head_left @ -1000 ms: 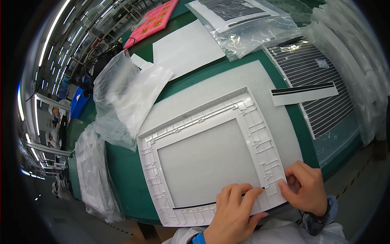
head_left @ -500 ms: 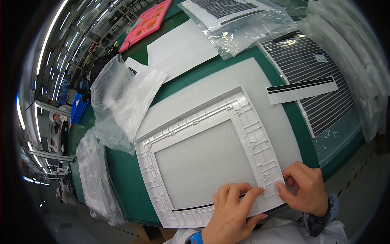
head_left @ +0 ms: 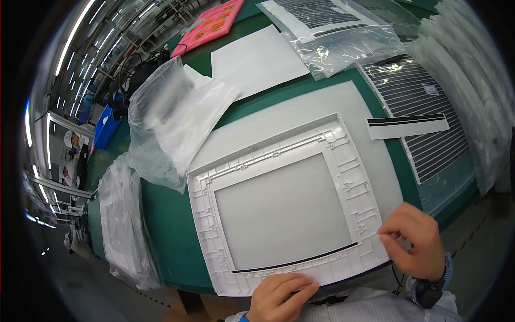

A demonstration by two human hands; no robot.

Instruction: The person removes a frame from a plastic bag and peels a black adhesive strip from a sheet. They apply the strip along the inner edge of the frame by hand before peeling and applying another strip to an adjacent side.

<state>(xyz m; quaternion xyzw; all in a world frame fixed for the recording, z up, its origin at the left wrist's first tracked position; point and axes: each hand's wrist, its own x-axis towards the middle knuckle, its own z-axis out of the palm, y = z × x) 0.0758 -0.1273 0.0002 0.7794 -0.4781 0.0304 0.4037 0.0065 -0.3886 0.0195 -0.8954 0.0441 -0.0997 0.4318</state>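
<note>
A white rectangular plastic frame (head_left: 362, 185) lies ribbed side up in front of me, around a large rectangular opening. A narrow black strip (head_left: 295, 264) runs along the near inner edge of that opening. At the frame's near rim is my left hand (head_left: 280, 298), its fingers loosely bent and pointing right; it holds nothing that I can see, and its thumb is hidden. Beside the near right corner of the frame, my right hand (head_left: 413, 242) has thumb and forefinger pinched together. Whatever is between those fingertips is too small to make out.
Under the frame is a white foam sheet (head_left: 375, 155) on a green table (head_left: 166, 231). A white strip card with black lines (head_left: 407, 127) overlaps a sheet of black strips (head_left: 429, 153) at right. Plastic bags (head_left: 126, 225), white paper (head_left: 257, 59) and a pink tray (head_left: 209, 27) lie around.
My left hand has drawn back off the frame toward me, uncovering the black strip's right part. My right hand has shifted slightly right, its thumb and forefinger now pressed together. The view has turned slightly.
</note>
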